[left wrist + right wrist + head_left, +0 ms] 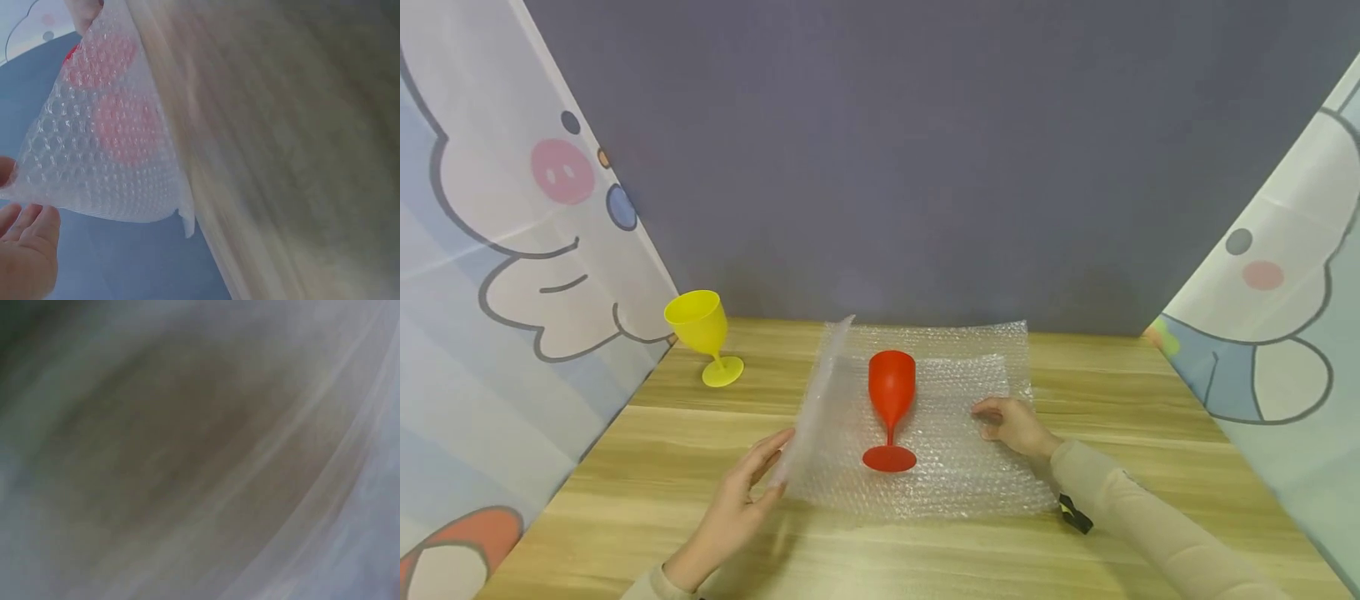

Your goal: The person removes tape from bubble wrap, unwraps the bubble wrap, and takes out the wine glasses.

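Note:
A red wine goblet [891, 387] lies on a sheet of bubble wrap [951, 483], its foot toward me. The wrap's left side stands raised as a flap [816, 400] beside the goblet. My left hand [737, 492] touches the flap's outer side, thumb and fingers spread apart. Through the wrap [62, 150] the goblet's red shows blurred in the left wrist view, with left fingertips [37, 225] at the wrap's edge. Over the wrap's right part, my right hand [1017, 427] has loosely bent fingers and nothing visible between them. The right wrist view is too blurred to show the hand.
A yellow goblet [703, 333] stands upright at the table's back left. A small black object [1075, 514] shows beside the right sleeve. Behind the wooden table [835, 554] rises a dark grey panel [880, 167], with cartoon-printed cloths [490, 400] on both sides.

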Tool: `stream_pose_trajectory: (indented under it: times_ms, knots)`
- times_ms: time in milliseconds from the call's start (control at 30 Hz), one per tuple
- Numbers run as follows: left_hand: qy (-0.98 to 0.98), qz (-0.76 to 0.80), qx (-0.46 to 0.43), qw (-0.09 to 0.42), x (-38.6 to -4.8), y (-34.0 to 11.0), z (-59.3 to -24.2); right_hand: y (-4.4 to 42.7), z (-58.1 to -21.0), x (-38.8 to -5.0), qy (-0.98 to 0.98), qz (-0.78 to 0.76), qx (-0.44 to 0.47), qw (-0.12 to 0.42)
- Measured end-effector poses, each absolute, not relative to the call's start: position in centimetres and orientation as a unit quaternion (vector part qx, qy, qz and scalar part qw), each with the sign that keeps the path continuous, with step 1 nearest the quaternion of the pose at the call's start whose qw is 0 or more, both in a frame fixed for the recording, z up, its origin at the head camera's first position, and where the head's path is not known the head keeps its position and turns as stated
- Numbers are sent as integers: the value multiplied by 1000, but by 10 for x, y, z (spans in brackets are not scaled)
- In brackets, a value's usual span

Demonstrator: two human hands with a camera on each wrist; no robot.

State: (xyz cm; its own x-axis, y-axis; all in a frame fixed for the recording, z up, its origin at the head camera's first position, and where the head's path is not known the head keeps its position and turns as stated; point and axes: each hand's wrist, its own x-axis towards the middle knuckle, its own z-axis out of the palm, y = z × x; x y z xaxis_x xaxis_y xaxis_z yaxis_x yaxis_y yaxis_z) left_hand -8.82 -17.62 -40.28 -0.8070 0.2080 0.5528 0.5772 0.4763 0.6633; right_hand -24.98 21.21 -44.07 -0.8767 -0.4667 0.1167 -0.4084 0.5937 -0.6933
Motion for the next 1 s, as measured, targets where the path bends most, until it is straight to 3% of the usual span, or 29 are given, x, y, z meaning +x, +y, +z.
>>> stream_pose_trajectory:
  times_ms: [633, 1000]
  knots:
    - [-857, -390, -233, 245, -85, -193, -411, 213, -441, -249, 891, -381, -245, 40]
    - [-897, -342, -185, 211, -83, -204, -413, 212, -439, -249, 897, -369, -238, 47]
